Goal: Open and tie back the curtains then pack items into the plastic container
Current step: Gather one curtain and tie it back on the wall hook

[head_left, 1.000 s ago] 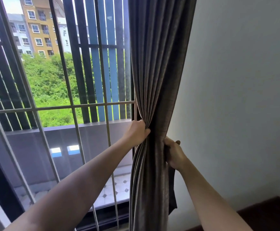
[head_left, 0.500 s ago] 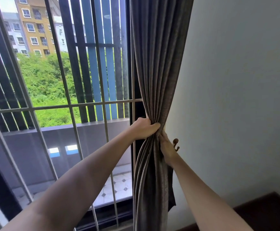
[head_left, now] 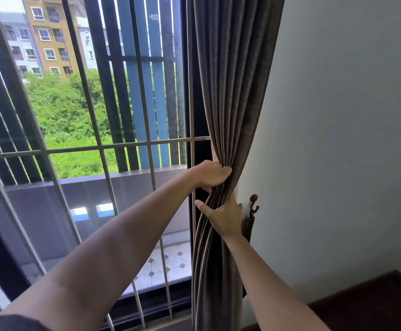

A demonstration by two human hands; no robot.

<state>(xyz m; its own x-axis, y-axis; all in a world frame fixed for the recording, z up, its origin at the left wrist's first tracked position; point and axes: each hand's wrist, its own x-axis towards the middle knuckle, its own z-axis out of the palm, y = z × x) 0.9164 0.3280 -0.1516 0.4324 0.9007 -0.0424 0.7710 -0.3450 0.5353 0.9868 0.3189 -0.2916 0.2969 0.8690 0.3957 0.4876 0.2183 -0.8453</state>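
A grey-brown curtain (head_left: 232, 91) hangs bunched at the right edge of the window, against the white wall. My left hand (head_left: 212, 174) grips the gathered folds from the window side at about mid height. Just below it, my right hand (head_left: 223, 217) wraps around the bundle from the front, thumb out to the left and fingers behind the cloth. A brown tie-back hook (head_left: 253, 204) is fixed to the wall just right of my right hand, with a dark strip hanging below it. The plastic container is not in view.
The window (head_left: 87, 115) has grey metal bars inside and dark vertical slats outside, with a balcony, trees and buildings beyond. A white wall (head_left: 338, 139) fills the right side. A dark wooden surface (head_left: 373, 304) shows at the bottom right corner.
Both hands have pushed the gathered curtain to the right toward the wall. The wall hook, first hidden behind my right hand, has come fully into view.
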